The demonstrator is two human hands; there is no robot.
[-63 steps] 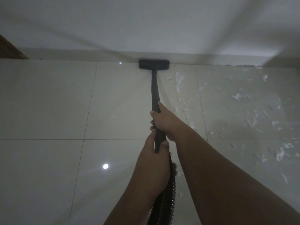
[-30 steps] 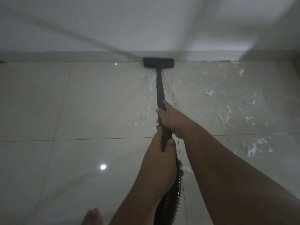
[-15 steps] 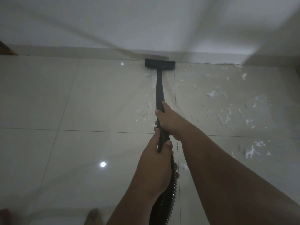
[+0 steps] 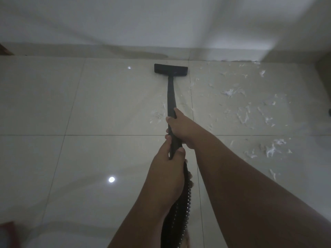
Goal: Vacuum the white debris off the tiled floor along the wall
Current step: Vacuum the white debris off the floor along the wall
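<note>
Holding the black vacuum tube (image 4: pixel 171 97) with both hands, I look down at the tiled floor (image 4: pixel 89 104). My right hand (image 4: pixel 180 127) is the forward one, and its fingers are curled around the tube. My left hand (image 4: pixel 168 169) grips the near end of the tube just behind it, thumb on top, where the ribbed hose (image 4: pixel 180 208) begins. The flat nozzle (image 4: pixel 171 69) lies on the floor near the skirting board (image 4: pixel 89 50) of the wall (image 4: pixel 161 20), with a narrow strip of tile between them. The white debris (image 4: pixel 245 115) is scattered mostly on the tiles to the right of the tube. A small patch (image 4: pixel 157 115) of it lies just left of the tube, beside my right hand. A round light reflection (image 4: pixel 111 179) shines on the tile at my left.
</note>
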